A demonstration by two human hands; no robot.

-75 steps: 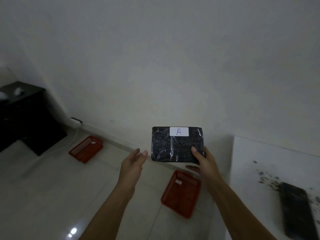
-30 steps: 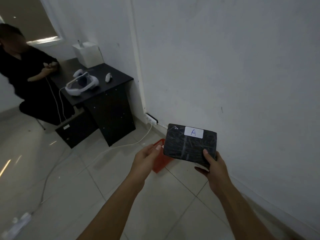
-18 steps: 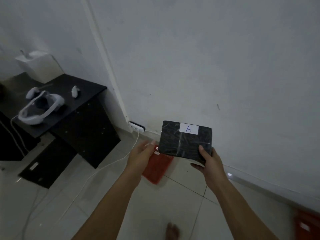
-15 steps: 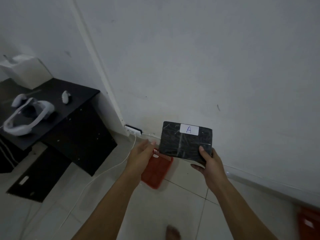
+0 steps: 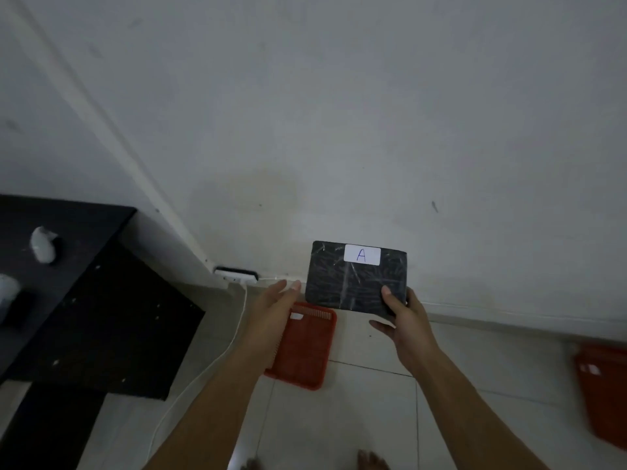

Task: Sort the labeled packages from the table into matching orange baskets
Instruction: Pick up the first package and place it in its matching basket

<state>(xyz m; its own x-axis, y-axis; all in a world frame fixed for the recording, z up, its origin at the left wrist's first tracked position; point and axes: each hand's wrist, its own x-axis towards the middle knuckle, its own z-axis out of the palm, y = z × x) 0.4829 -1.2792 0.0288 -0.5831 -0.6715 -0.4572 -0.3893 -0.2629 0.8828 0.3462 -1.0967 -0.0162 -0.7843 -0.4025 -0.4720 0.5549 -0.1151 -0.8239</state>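
- The orange basket (image 5: pixel 302 347) on the floor is partly hidden: the left hand (image 5: pixel 273 308) covers its near-left corner, the package (image 5: pixel 356 278) its far edge.
- The small white tag (image 5: pixel 296 316) in that basket is too small to read.
- A second orange basket (image 5: pixel 602 391), well right of the first, is blurred and cut off by the picture's edge.
- Right-hand fingers (image 5: pixel 386 295) behind the package are hidden.
- White objects (image 5: pixel 42 244) on the black counter (image 5: pixel 84 300), left of the basket, are too blurred to identify.

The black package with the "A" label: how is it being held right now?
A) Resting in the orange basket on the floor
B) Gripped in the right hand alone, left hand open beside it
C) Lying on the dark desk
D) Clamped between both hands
B: the right hand grips the black package at its lower right corner, while the left hand is open beside it, above the orange basket.
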